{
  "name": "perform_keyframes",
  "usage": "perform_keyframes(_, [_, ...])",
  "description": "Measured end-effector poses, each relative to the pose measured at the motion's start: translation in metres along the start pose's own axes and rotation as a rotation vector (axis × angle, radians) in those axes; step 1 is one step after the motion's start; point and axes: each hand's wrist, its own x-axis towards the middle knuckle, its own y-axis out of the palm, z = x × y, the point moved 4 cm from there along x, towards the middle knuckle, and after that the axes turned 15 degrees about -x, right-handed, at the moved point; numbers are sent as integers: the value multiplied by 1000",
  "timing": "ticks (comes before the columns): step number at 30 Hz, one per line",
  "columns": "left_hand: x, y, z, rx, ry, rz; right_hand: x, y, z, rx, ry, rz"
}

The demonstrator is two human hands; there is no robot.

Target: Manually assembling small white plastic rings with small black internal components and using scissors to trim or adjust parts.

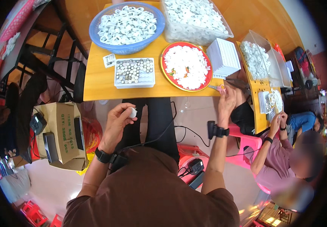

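Note:
My left hand (118,119) is in front of the table's near edge, above my lap. Its thumb and fingers pinch a small round white piece (133,112); its exact kind is hard to make out. At the table's front edge to the right, the fingers of my right hand (227,101) are closed at the pink handles of a pair of scissors (220,89). The blades point left, toward a red, gold-rimmed plate (167,77) heaped with small white pieces. Left of the plate, a clear plastic tray (144,84) holds many round silvery button-like discs.
On the wooden table (99,85) stand a blue basket (95,30) and a clear bin (178,37), both full of white ring-shaped parts, and stacked white trays (224,56). Cables hang before my lap. A cardboard box (63,128) is at left; another person works at right.

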Motion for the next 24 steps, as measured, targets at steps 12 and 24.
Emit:
perform_keyframes(12, [-3,-1,3,37,-13,33,16,8,-27,-58,-153,390])
perform_keyframes(24, [-10,-2,-6,-14,33,43,-42,-32,-25,440,226,698])
